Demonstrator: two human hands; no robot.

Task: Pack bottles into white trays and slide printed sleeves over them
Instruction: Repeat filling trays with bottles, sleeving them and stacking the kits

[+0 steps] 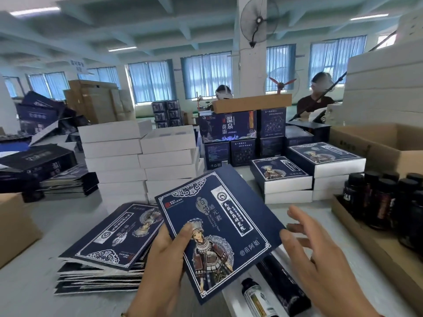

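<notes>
pinching a printed sleeve (219,227) in the left hand (164,266) grip — right hand (320,255) released, fingers spread.

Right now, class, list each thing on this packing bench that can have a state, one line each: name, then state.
Left hand: grips a sleeve, thumb on its face.
Right hand: open, fingers spread, beside the sleeve's edge.
Printed sleeve: flat, lifted, tilted.
White tray: filled with bottles, unsleeved.
Bottles in tray: lying down, capped.
Sleeve stack: flat, unused.
Boxed bottles: upright, capped.
Finished packs: sleeved, stacked.
</notes>
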